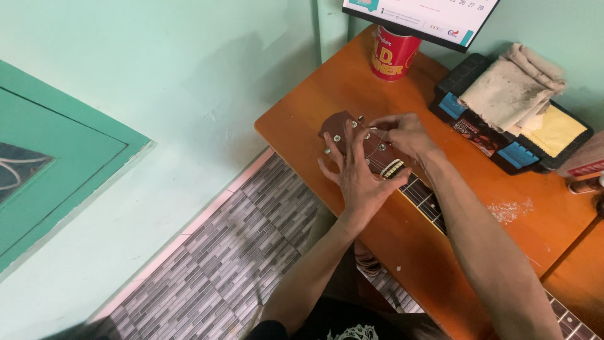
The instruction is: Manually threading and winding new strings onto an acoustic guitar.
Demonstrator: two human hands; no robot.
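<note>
Guitar headstock (343,129) lay on the orange table (302,113), the neck (428,201) running back toward the person. Left hand (358,179) rested spread across the headstock, fingers open, steadying it. Right hand (402,135) pinched a thin string (377,148) by the tuning pegs (360,119). Stringing looked only partly done: this string hung loose, apparently not yet wound tight. A red can (390,53) stood nearby.

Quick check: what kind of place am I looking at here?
Likely a small home repair corner: a guitar headstock lies on an orange wooden table, with a tool case and rag beside mint walls.
</note>
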